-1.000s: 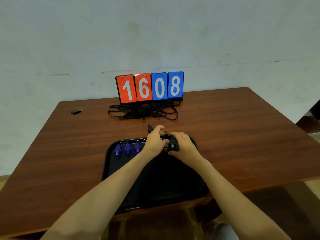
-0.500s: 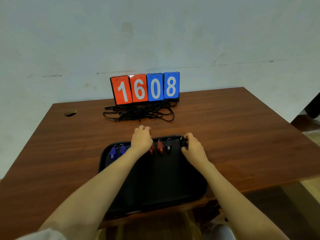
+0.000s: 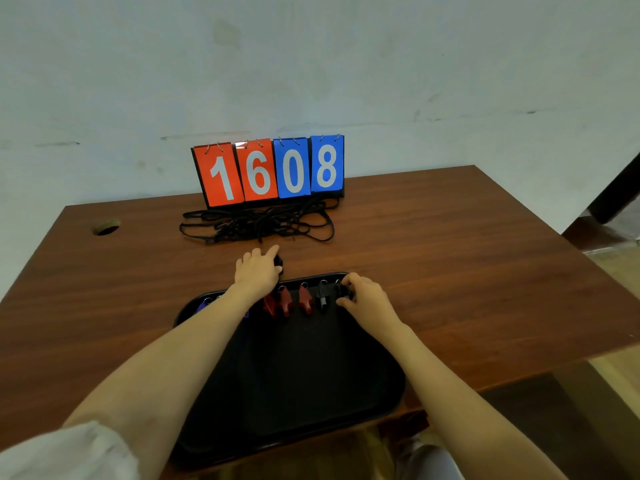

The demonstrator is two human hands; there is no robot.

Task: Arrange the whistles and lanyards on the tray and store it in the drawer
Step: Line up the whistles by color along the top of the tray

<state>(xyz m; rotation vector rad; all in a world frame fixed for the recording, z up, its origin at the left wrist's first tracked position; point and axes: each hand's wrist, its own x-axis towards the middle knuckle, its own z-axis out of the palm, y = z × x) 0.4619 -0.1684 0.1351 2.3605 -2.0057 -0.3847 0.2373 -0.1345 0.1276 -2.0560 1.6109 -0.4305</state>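
A black tray (image 3: 294, 382) lies at the table's near edge. Along its far rim stand red whistles (image 3: 284, 301), (image 3: 305, 299) and a black whistle (image 3: 322, 295); blue whistles (image 3: 204, 306) are mostly hidden under my left forearm. My right hand (image 3: 363, 299) pinches another black whistle (image 3: 343, 292) at the row's right end. My left hand (image 3: 258, 271) reaches past the tray's far rim and closes on a black whistle (image 3: 278, 263) lying on the table. A tangle of black lanyards (image 3: 258, 221) lies farther back.
A flip scoreboard (image 3: 270, 171) reading 1608 stands behind the lanyards near the wall. The brown table (image 3: 467, 271) has a cable hole (image 3: 105, 227) at the far left. The tray overhangs the table's near edge.
My left hand has moved from the tray's row forward onto the table to the loose black whistle. My right hand has shifted right and set a black whistle at the row's end.
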